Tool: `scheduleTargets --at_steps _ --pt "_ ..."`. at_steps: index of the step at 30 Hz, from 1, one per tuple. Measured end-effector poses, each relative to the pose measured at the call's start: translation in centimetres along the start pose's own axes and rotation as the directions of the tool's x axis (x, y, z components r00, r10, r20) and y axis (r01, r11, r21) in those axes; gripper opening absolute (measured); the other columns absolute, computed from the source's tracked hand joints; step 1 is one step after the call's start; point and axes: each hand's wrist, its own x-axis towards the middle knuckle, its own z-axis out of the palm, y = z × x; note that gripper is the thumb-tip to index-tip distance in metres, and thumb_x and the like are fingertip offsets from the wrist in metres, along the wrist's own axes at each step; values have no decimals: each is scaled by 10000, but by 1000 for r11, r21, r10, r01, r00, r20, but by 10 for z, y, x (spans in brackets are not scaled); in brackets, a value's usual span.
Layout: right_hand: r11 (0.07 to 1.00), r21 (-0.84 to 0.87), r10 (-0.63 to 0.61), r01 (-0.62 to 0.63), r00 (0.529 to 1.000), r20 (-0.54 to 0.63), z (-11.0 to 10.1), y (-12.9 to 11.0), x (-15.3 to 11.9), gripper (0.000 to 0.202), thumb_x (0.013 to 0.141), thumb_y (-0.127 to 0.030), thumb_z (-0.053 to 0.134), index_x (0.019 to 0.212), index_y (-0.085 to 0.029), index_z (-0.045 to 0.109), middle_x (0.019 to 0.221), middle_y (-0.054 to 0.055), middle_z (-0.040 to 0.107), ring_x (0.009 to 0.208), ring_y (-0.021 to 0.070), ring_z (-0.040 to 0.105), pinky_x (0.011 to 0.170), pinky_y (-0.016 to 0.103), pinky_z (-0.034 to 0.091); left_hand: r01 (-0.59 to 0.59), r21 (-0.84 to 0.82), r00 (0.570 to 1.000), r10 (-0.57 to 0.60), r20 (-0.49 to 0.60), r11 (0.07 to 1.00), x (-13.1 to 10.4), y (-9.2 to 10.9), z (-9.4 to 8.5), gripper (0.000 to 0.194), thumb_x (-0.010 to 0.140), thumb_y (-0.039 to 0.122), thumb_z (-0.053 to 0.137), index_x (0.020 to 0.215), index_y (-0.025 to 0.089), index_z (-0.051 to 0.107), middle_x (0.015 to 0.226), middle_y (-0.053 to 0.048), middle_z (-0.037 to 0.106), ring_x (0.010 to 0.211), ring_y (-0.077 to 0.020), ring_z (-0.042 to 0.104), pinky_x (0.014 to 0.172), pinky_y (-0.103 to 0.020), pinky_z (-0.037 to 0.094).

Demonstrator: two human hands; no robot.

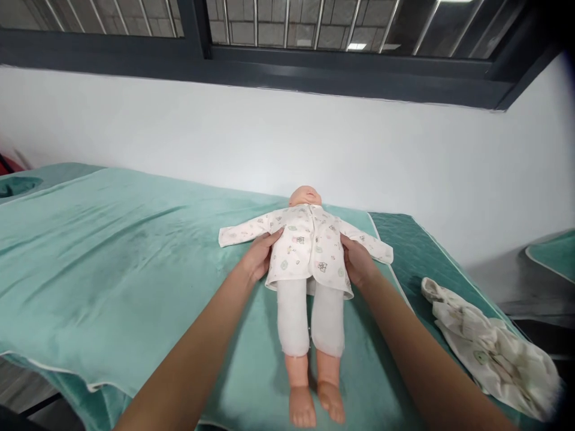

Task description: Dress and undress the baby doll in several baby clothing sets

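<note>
A baby doll (327,362) lies on its back with its bare feet toward me. It wears a white printed shirt (299,251) that closes down the front, its sleeves spread out to both sides. White padded cloth covers the legs down to below the knees. My left hand (261,254) holds the doll's side at the waist, thumb on top of the shirt and fingers tucked under. On the opposite side, my right hand (357,260) grips the waist the same way. The fingers under the doll are mostly hidden.
A green blanket (112,257) with white edging covers the bed, and a darker green cover (395,239) shows at the right. Crumpled white baby clothes (489,347) lie on the right edge. Behind stands a white wall (179,131) below a barred window (287,27).
</note>
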Motion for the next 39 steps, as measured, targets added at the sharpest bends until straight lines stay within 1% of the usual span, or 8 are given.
scheduleTargets --at_steps 9,15,25,28,30,33,36,39 --pt "989 92 116 -117 993 23 -32 -5 21 296 895 -447 561 1051 -211 648 971 67 752 943 261 718 837 455 609 56 -184 998 -62 -30 981 17 9 -13 381 893 422 596 1136 130 624 1111 -150 712 1074 -293 677 950 -434 563" --pt "979 141 141 -146 989 41 -44 -12 20 221 880 -395 557 1022 -233 606 996 65 715 966 241 701 871 447 606 -194 -312 968 129 -215 930 24 19 -32 362 948 391 515 1169 112 582 1198 -175 674 1146 -252 651 979 -387 559" --pt "978 199 27 57 918 -396 -95 -36 11 209 814 -151 461 991 -183 568 1120 98 666 1047 187 675 913 392 586 -478 -237 817 328 -475 846 34 53 -81 172 951 134 458 1032 144 610 1039 -108 719 1011 -185 685 902 -351 583" --pt "988 -91 -155 126 801 -579 -98 -38 2 271 788 -129 475 1042 -169 561 1225 132 626 1145 217 633 1005 432 517 -541 2 707 456 -540 841 34 53 -89 145 895 99 500 970 155 611 993 -82 695 997 -168 672 910 -308 555" --pt "950 -247 -310 193 702 -642 -87 -34 -8 412 780 -151 571 1188 -190 527 1414 126 505 1319 216 497 1127 410 386 -524 313 565 599 -568 792 28 47 -87 159 864 137 560 1010 183 603 1079 -71 662 1075 -174 634 983 -323 500" --pt "729 -617 -626 295 652 -428 -52 -22 -34 558 804 -274 675 1330 -229 498 1496 83 437 1405 237 375 1196 441 251 -377 752 370 833 -412 540 8 34 -73 302 848 206 616 1146 240 585 1288 -58 578 1250 -200 511 1110 -362 364" --pt "444 -814 -661 374 751 -15 -11 -10 -69 436 889 -366 601 1302 -236 549 1320 90 578 1264 275 509 1105 519 361 -352 858 513 844 -157 374 -19 17 -48 297 902 284 563 1196 251 587 1282 -63 595 1243 -231 511 1112 -405 348" --pt "266 -827 -619 495 745 247 15 2 -100 379 862 -375 653 1207 -235 582 1196 110 569 1153 284 535 992 498 452 -469 850 683 709 176 240 -46 -3 -24 292 903 297 575 1191 255 587 1314 -70 594 1255 -247 513 1111 -436 359"
